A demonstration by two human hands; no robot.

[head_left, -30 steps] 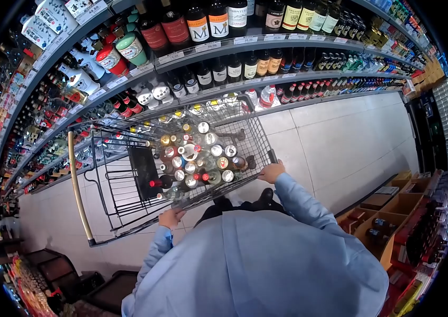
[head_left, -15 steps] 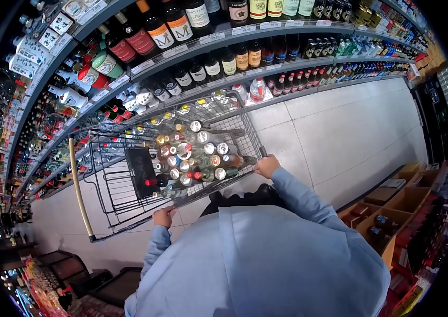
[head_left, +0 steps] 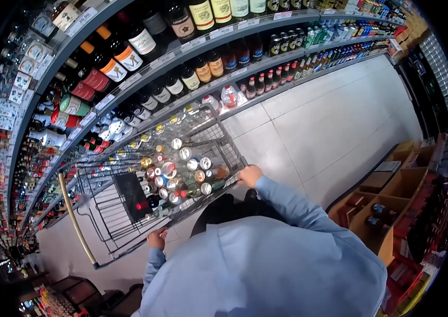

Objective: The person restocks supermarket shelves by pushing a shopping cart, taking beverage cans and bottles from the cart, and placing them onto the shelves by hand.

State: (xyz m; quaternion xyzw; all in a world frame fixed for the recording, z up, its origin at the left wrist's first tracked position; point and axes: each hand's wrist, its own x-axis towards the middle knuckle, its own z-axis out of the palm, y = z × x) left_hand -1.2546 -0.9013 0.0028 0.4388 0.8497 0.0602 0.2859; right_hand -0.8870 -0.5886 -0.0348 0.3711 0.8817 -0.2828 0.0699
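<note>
A black wire shopping cart (head_left: pixel 129 248) stands in front of me, its yellowish handle bar (head_left: pixel 77 219) at the far left. Inside it are several upright bottles and cans (head_left: pixel 185 154), with a red-capped dark bottle (head_left: pixel 150 203) lying near a black panel (head_left: pixel 130 194). My right hand (head_left: pixel 250 175) is closed around the cart's near front corner. My left hand (head_left: pixel 157 238) is at the cart's near side rim, its fingers curled against the rail.
Long shelves (head_left: pixel 203 39) of wine, spirits, beer and cans curve along the far side, close to the cart. Wooden compartments (head_left: pixel 396 190) holding some bottles stand at the right. Dark crates (head_left: pixel 78 293) sit at the lower left. Pale floor tiles (head_left: pixel 313 121) stretch ahead.
The view has turned, and the shelves have shifted leftward in it. The cart and my right hand appear further left and slightly lower. Both hands remain at the cart's near side.
</note>
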